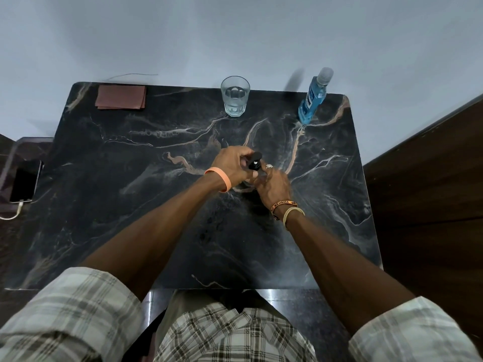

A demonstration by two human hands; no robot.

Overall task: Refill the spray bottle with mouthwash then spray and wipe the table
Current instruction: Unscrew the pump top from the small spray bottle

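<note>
1. Black marble with pale veins made up the table (130,205). The spray bottle (254,164) stood upright on it at the middle of the frame, its dark pump head showing between the two hands and its clear body mostly hidden by them.
2. The left hand (230,167), wearing an orange wristband, had its fingers curled round the pump head from the left of the frame. The right hand (273,182), with a ring and thread bracelets, wrapped the body from the lower right. Both were closed on the bottle, neither spread wide.
3. The step looked like unscrewing the head so the bottle could be filled. Whether the thread was already loose could not be told.
4. The mouthwash bottle (313,100), blue with its cap on, stood at the upper right of the frame by the table's far edge, well apart from the hands. It lay up and to the right of them with its long axis upright, so the right hand was the nearer one to fetch it.
5. A clear glass (235,96) stood at top centre, straight above the hands; a reach for the mouthwash would likely pass to its right.
6. A folded reddish cloth (120,97) lay at the upper left, nearer the left hand.
7. A phone (24,181) on a cable lay off the table at the left edge.
</note>
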